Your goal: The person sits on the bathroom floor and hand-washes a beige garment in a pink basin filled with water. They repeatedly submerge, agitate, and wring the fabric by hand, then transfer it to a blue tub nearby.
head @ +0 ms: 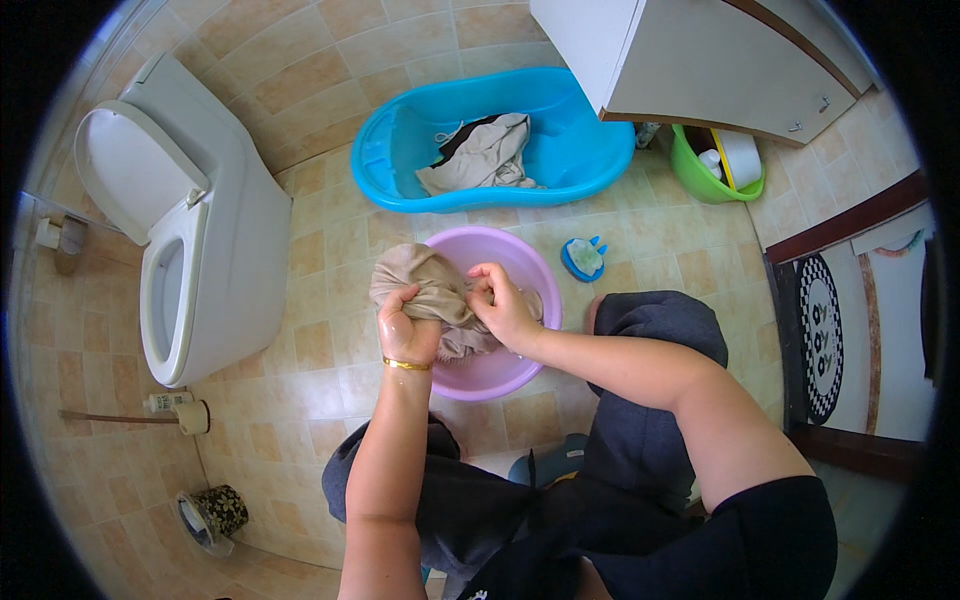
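Observation:
A wet beige cloth garment (427,279) is bunched up over the left side of a pink plastic basin (551,300). My left hand (409,326) grips it from the near side, thumb on top; a gold bracelet circles that wrist. On the cloth's right side, my right hand (504,304) pinches a fold between thumb and curled fingers. The lower part of the garment hangs into the basin, where some water shows. To the basin's right, a blue soap dish (570,262) holds a pale green bar of soap (583,256).
Beyond the basin, a blue baby bathtub (577,169) holds a light garment (491,157) and dark cloth. A white cabinet (697,67) overhangs its right end, near a green tub (694,169). A toilet (225,247) stands left; a patterned waste bin (225,510) sits lower left.

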Available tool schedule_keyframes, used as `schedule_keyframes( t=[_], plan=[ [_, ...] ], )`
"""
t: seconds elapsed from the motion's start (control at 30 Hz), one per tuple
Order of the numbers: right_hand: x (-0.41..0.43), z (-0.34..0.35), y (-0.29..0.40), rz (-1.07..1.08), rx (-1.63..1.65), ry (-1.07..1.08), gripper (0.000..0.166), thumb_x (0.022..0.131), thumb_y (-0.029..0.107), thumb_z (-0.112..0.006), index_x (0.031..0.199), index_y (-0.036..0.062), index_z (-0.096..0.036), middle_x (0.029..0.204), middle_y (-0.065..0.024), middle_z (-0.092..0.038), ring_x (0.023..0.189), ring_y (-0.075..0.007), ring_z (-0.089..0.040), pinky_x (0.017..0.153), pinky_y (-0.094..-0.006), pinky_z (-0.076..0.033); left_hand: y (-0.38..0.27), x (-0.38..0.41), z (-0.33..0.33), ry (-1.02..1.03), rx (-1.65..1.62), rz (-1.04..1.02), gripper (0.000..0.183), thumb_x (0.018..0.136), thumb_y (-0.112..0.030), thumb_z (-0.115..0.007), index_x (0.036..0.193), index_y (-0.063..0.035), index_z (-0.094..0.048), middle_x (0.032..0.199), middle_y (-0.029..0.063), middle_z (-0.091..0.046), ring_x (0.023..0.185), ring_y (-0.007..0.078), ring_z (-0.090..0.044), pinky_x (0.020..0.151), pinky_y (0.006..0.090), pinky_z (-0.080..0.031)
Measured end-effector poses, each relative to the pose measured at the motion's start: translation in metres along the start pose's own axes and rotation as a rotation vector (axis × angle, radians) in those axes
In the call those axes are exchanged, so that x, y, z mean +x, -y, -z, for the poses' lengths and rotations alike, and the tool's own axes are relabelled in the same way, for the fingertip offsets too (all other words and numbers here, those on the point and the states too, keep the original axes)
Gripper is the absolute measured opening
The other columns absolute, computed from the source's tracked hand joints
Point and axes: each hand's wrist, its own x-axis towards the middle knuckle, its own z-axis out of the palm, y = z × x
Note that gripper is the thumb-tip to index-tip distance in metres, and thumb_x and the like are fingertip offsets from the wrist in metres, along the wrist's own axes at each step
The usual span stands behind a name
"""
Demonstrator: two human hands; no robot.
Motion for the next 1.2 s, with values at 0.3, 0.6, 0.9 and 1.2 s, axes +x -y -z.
schedule_keyframes(
  t=[0.3,0.6,0.9,1.2],
  plan=[
    [0.01,0.009,0.016,-0.79,0.958,0.191,0.066,0.087,0.059,-0.045,0.134,0.0132,-0.037,0.118,-0.0078,-0.053,0.109,-0.0247,-0.052,0.088,-0.0501,-0.044,0.0,-0.01,-0.018,0.176,-0.132,0.067,0.05,0.071,0.001,-0.039,0.12,0.0085,-0.045,0.121,0.0212,-0.051,0.114,0.038,-0.047,0.102,0.0482,-0.036],
    [-0.005,0.015,0.041,-0.892,1.196,0.558,0.053,0.093,0.049,-0.041,0.126,0.0083,-0.046,0.118,-0.0109,-0.057,0.103,-0.0283,-0.058,0.085,-0.0581,-0.047,-0.002,-0.007,-0.005,0.109,0.099,0.005,0.045,0.072,0.002,-0.039,0.115,0.007,-0.047,0.115,0.0187,-0.053,0.108,0.0354,-0.051,0.097,0.0468,-0.04],
    [0.027,0.041,0.037,-0.74,0.812,0.333,0.039,0.086,0.034,-0.062,0.115,0.0099,-0.052,0.106,-0.0059,-0.06,0.094,-0.0205,-0.06,0.076,-0.0419,-0.053,0.01,-0.019,-0.031,0.137,0.339,-0.194,0.041,0.073,0.007,-0.042,0.113,0.0021,-0.05,0.106,0.0144,-0.058,0.1,0.028,-0.057,0.086,0.0375,-0.048],
    [0.058,0.055,0.063,-0.314,0.534,0.15,0.021,0.083,0.023,-0.066,0.096,0.0093,-0.057,0.082,0.0001,-0.06,0.074,-0.0085,-0.056,0.059,-0.0236,-0.045,0.074,-0.018,0.022,-0.323,0.176,0.674,0.079,0.085,-0.063,-0.042,0.136,-0.0043,-0.028,0.133,0.0143,-0.043,0.119,0.0343,-0.045,0.094,0.0514,-0.039]
  ],
)
